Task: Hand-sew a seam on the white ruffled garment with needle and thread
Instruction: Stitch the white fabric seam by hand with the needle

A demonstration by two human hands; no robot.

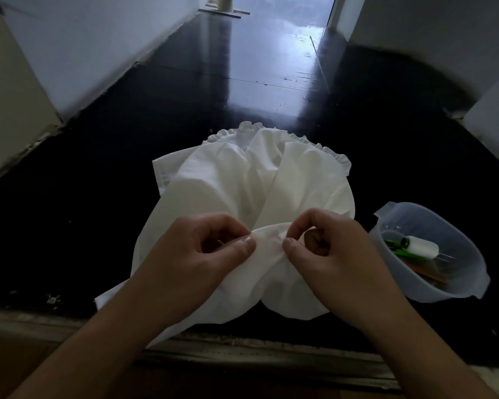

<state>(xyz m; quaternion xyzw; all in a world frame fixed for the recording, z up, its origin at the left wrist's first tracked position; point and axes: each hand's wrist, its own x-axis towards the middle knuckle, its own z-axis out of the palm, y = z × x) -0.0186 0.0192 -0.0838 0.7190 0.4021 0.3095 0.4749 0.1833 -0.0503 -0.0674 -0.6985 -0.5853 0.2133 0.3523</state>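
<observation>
The white ruffled garment (242, 180) lies spread on a dark glossy floor, its frilled edge at the far side. My left hand (196, 254) pinches a raised fold of the cloth between thumb and curled fingers. My right hand (332, 249) pinches the same fold a little to the right, thumb tip close to the left thumb. I cannot make out a needle or thread in either hand. A white thread spool (421, 246) lies inside a clear plastic bowl (398, 220) to the right of the garment.
The bowl also holds green and orange items beside the spool. A worn threshold strip (242, 355) runs along the near edge under my forearms. Pale walls flank the dark floor (242, 67) on the left and right.
</observation>
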